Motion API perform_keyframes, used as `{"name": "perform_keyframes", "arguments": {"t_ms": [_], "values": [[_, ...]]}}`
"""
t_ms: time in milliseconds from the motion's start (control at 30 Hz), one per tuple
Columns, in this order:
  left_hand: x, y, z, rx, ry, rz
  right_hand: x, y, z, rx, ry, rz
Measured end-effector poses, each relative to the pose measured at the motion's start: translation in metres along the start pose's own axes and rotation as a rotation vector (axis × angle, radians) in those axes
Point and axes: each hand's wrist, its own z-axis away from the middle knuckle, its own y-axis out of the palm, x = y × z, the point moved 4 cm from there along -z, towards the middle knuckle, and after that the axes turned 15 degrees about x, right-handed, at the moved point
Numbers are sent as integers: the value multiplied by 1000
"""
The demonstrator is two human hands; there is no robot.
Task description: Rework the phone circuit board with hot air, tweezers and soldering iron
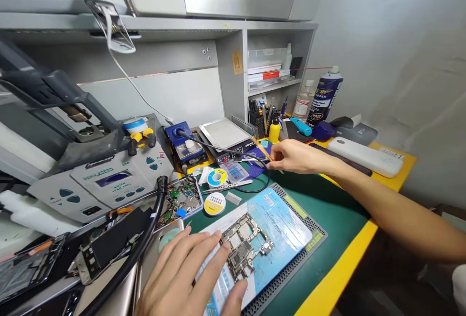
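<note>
My left hand (185,272) lies flat with fingers spread on the left end of a blue work mat (280,224), fingertips touching a bare phone circuit board (245,245) that rests on the mat. My right hand (296,157) reaches out over the green bench towards the back, its fingers pinched on a thin yellow-handled tool (262,151) near a blue pad and a clear plastic case (235,170). The tool's tip points left towards the small black hot plate (227,136).
A grey rework station (109,180) with a black hose (145,238) fills the left. Two solder-wire reels (214,203) lie by a tray of board scraps (180,199). Bottles, a spray can (324,95) and a white power strip (364,156) stand at the back right. The bench's yellow edge (338,277) runs along the front right.
</note>
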Motion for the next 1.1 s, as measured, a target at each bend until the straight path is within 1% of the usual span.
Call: {"name": "perform_keyframes", "arguments": {"t_ms": [33, 100, 300, 467, 700, 867, 967, 1100], "values": [[-3, -1, -1, -2, -11, 4, 1, 4, -2, 36, 6, 31], [-6, -1, -1, -11, -41, 19, 4, 11, -5, 63, 1, 76], [-11, -4, -3, -38, -98, 59, 14, 31, -16, 27, -70, 129], [-14, -8, -9, -21, -118, 85, 13, 38, -23, -11, -110, 113], [-17, -14, -10, -29, -138, 126, 15, 39, -20, -50, -141, 21], [-19, -16, -13, -43, -145, 132, 10, 39, -23, -67, -161, -141], [-19, -17, -15, -45, -143, 133, 3, 33, -25, -99, -169, -258], [-20, -19, -16, -56, -148, 138, -6, 16, -18, -214, -184, -359]]}}
